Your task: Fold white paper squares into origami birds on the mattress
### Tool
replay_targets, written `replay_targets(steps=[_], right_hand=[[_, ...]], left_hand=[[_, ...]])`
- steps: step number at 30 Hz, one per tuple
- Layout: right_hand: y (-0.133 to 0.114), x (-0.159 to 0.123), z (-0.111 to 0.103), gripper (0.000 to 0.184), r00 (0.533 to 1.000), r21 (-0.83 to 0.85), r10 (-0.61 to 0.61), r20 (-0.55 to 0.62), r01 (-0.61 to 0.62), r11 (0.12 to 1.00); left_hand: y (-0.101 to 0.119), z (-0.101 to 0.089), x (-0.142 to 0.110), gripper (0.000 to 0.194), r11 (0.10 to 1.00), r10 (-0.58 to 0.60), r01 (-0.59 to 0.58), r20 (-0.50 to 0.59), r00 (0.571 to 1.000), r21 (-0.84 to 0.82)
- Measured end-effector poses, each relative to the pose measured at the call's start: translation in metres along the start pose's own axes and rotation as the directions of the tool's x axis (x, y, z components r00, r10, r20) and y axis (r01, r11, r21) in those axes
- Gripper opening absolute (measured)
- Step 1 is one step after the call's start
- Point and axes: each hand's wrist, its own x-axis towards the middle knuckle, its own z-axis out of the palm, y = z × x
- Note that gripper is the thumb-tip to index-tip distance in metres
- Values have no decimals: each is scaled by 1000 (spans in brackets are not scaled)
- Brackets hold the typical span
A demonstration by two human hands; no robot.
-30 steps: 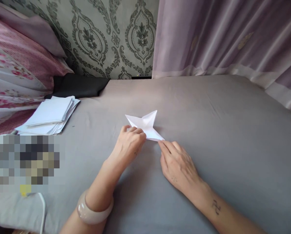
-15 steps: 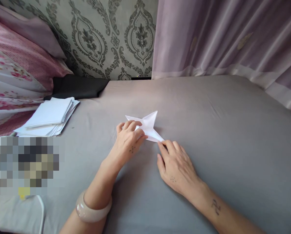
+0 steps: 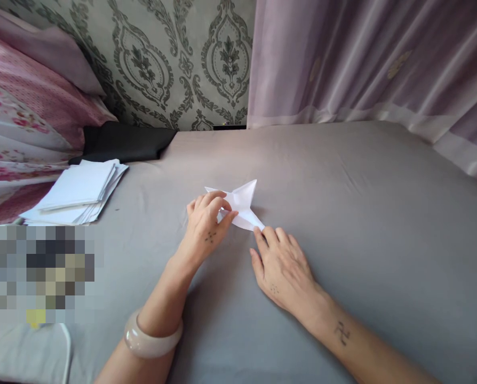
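Observation:
A white folded paper (image 3: 244, 198) with pointed, star-like corners lies on the grey cloth surface. My left hand (image 3: 207, 221) is over its left side, with thumb and index finger closed on a fold near the middle. The hand hides the lower-left part of the paper. At the paper's lower-right point, the fingertips of my right hand (image 3: 284, 266) press down. That hand's fingers are stretched out and its thumb is held apart, off the paper.
A stack of white paper sheets (image 3: 78, 186) lies to the left, in front of a black folded item (image 3: 126, 141). A blurred-out patch (image 3: 42, 272) and a white cable (image 3: 68, 352) are at the lower left. Curtains (image 3: 334, 58) and a patterned wall (image 3: 182, 58) border the far side.
My left hand has lifted off the paper's near edge and turned, its thumb and index finger now at the inner fold. The right thumb has spread away from the fingers; the near edge bulges.

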Motion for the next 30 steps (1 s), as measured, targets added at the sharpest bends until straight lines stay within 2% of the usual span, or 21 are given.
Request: replay_targets(steps=[5, 9, 12, 15, 19, 24, 30], right_hand=[[1, -5, -2, 41, 1000, 19, -10, 14, 10, 1000], [4, -5, -2, 39, 1000, 45, 0, 17, -1, 999], [5, -4, -2, 39, 1000, 44, -4, 19, 3, 999], [6, -4, -2, 40, 1000, 57, -10, 21, 9, 998], [8, -6, -2, 41, 999, 75, -23, 29, 21, 997], [7, -8, -1, 43, 999, 65, -26, 26, 24, 998], [3, -7, -1, 48, 999, 50, -15, 28, 14, 999]], left_hand=[[-2, 2, 4, 13, 999, -27, 27, -20, 999, 23], [-5, 5, 7, 15, 998, -53, 51, -60, 997, -33], [-8, 4, 6, 23, 995, -72, 70, -21, 997, -77], [-14, 4, 4, 21, 994, -38, 41, 36, 999, -102], [-19, 8, 6, 16, 993, -24, 25, 13, 1000, -118], [-17, 15, 14, 16, 995, -49, 45, -42, 998, -89], [-20, 21, 15, 16, 999, -35, 34, -27, 999, -25]])
